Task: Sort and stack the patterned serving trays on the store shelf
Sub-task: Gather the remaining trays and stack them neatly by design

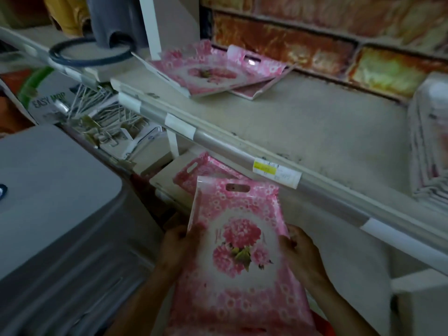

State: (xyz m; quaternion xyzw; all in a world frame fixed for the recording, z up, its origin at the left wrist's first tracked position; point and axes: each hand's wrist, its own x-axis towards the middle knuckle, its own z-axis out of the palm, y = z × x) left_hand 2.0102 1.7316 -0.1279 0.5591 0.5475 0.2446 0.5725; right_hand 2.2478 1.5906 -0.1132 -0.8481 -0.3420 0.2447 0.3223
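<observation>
I hold a pink floral serving tray [238, 253] upright in front of me, below the shelf edge. My left hand [178, 248] grips its left rim and my right hand [299, 251] grips its right rim. On the cream shelf [303, 122] lie two more pink floral trays [208, 71], one askew on top of the other, at the back left against the wall. Another pink tray [201, 170] lies on the lower shelf, partly hidden behind the one in my hands.
A tall stack of pale trays [429, 146] fills the shelf's right end. A grey bin [114, 20] and dark ring [89, 54] stand on the left shelf. An Easy Mop box [46, 100] and packaged hooks hang below. A grey lidded container [53, 202] is at lower left.
</observation>
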